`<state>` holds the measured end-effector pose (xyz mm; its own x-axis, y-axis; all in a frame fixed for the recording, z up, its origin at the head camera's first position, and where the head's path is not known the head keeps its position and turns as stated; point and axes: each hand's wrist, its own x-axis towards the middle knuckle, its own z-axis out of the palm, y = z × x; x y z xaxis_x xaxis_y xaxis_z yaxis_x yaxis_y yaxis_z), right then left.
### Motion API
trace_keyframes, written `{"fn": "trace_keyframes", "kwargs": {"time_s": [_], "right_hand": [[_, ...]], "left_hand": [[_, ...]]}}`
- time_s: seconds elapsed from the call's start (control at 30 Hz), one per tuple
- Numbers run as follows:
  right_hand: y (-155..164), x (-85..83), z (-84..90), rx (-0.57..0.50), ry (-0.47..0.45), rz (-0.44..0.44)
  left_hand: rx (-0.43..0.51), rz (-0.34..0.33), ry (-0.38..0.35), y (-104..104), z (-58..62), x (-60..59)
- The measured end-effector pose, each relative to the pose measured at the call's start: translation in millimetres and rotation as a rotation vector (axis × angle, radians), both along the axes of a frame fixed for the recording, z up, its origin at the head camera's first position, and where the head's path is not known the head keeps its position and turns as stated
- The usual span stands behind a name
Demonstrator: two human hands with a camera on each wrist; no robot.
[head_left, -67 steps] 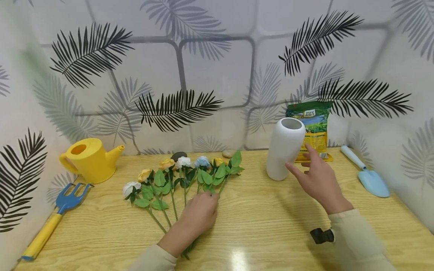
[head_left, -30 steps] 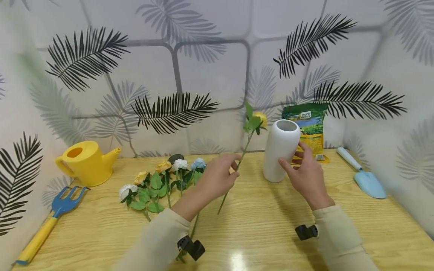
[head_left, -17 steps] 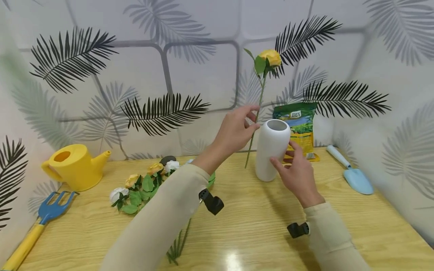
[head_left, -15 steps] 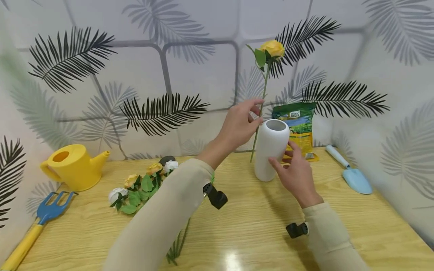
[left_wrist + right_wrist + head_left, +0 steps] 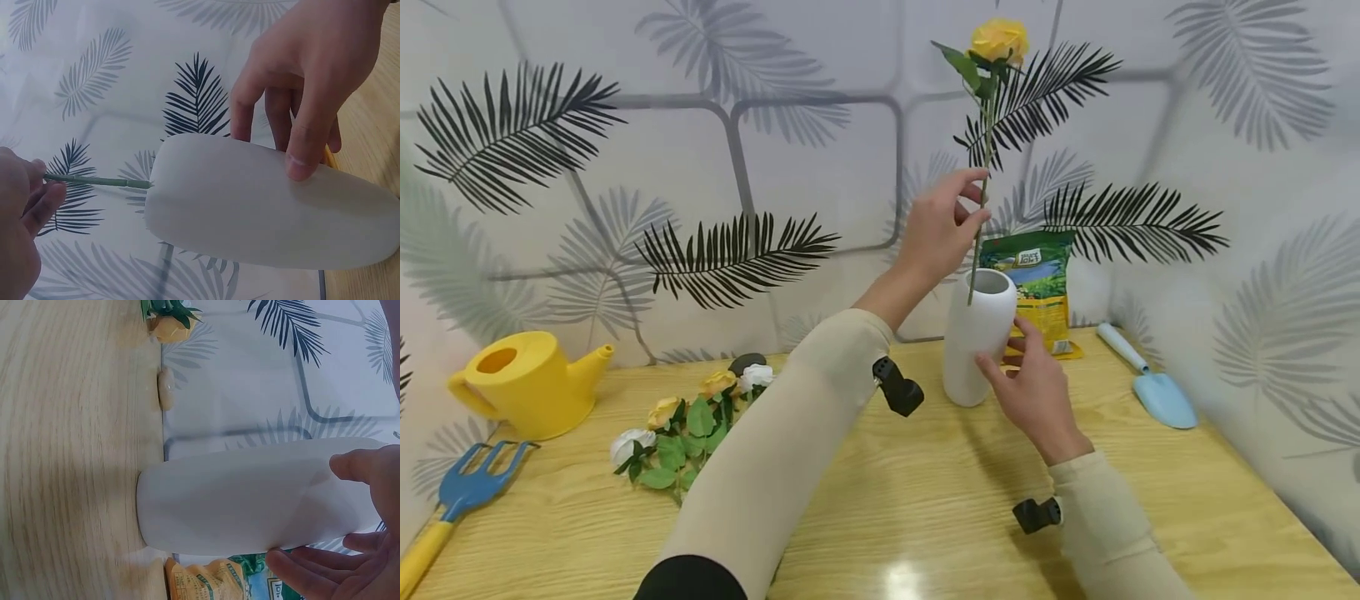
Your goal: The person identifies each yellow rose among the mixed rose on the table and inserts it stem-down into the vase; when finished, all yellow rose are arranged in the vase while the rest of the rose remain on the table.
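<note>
In the head view my left hand (image 5: pixel 940 221) pinches the green stem of a yellow rose (image 5: pixel 998 42), held upright with its bloom high. The stem's lower end meets the mouth of the white vase (image 5: pixel 977 350); in the left wrist view the stem tip (image 5: pixel 140 184) is at the vase's rim, and I cannot tell if it is inside. My right hand (image 5: pixel 1033 392) holds the vase from its right side, thumb in front and fingers behind, as the right wrist view also shows. The vase (image 5: pixel 250 500) stands on the table.
Several cut flowers (image 5: pixel 688 433) lie left of centre, partly behind my left sleeve. A yellow watering can (image 5: pixel 535 387) and a blue hand fork (image 5: pixel 478 479) are at the left. Behind the vase stands a green and yellow bag (image 5: pixel 1037 283); a light blue trowel (image 5: pixel 1161 398) lies right.
My left hand picked the yellow rose from the bunch, raised it and carried it right to above the vase. My right hand came to the vase and took hold of its side.
</note>
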<state>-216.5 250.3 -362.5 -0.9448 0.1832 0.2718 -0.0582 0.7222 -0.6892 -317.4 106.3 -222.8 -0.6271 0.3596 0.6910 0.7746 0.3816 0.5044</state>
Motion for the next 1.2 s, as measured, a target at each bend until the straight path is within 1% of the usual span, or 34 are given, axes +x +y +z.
{"fn": "trace_keyframes", "kwargs": {"time_s": [0.1,0.23,0.33,0.47,0.53,0.73,0.8,1.03,1.2], "right_hand": [[-3,-1.8,-0.3,-0.001,0.022,0.013],[-4,-2.2,-0.1,0.002,0.032,0.003],[-4,-2.3,-0.2,0.0,0.031,-0.002],[-3,-2.6,-0.5,-0.01,0.023,0.004],[-3,-2.3,-0.6,-0.011,0.022,0.004],[0,-0.4,-0.6,0.002,0.021,-0.002],[1,-0.1,-0.7,0.005,0.021,-0.004],[1,0.0,-1.0,0.005,0.02,-0.007],[-1,0.6,-1.5,0.011,0.027,-0.011]], "left_hand": [[0.024,0.01,0.026,0,4.5,-4.4],[0.034,-0.002,0.057,4,9.3,-8.6],[0.046,-0.001,0.073,8,9.5,-11.3],[0.051,0.006,0.065,12,5.5,-12.2],[0.041,0.003,0.06,14,1.8,-11.9],[-0.019,-0.036,-0.013,14,-16.1,-9.8],[-0.047,-0.041,-0.026,14,-22.0,-8.7],[-0.155,-0.011,-0.033,13,-41.6,-5.9],[-0.19,-0.004,-0.051,16,-52.9,-6.3]]}}
